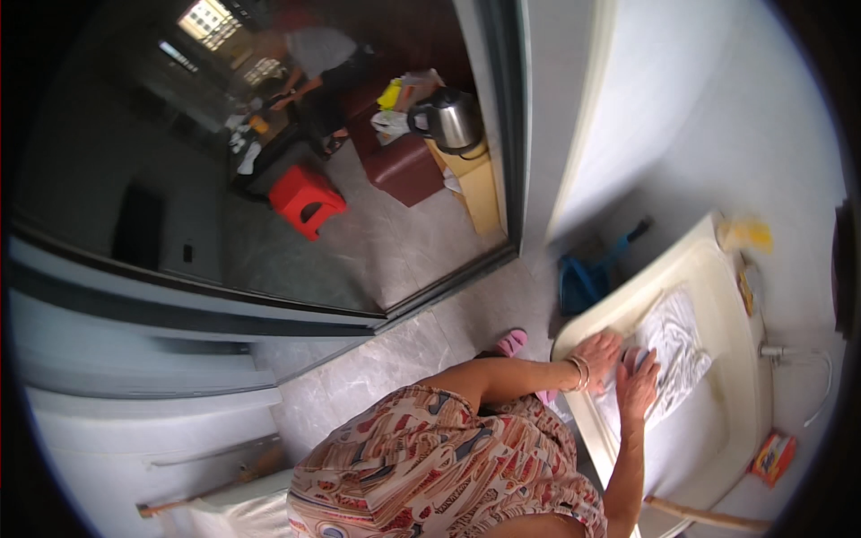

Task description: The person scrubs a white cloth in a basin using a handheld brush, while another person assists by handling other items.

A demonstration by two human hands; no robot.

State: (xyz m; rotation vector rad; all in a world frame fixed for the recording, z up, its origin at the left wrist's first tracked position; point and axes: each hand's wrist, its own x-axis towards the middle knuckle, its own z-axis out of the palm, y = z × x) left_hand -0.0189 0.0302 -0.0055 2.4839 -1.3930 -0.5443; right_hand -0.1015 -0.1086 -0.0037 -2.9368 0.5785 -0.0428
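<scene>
A white garment or cloth lies wet and crumpled inside a cream laundry sink. My left hand, with bracelets at the wrist, presses flat on the cloth near the sink's front wall. Beside it, my right hand is closed over a small rounded grey-and-pink object, which looks like a scrubbing brush and rests against the cloth. My fingers hide part of that object, so its exact kind is unclear.
A faucet juts from the wall side. An orange packet sits on the sink's rim, with a wooden stick nearby. A blue dustpan stands beyond the sink. Past the sliding door are a red stool, a kettle and another person.
</scene>
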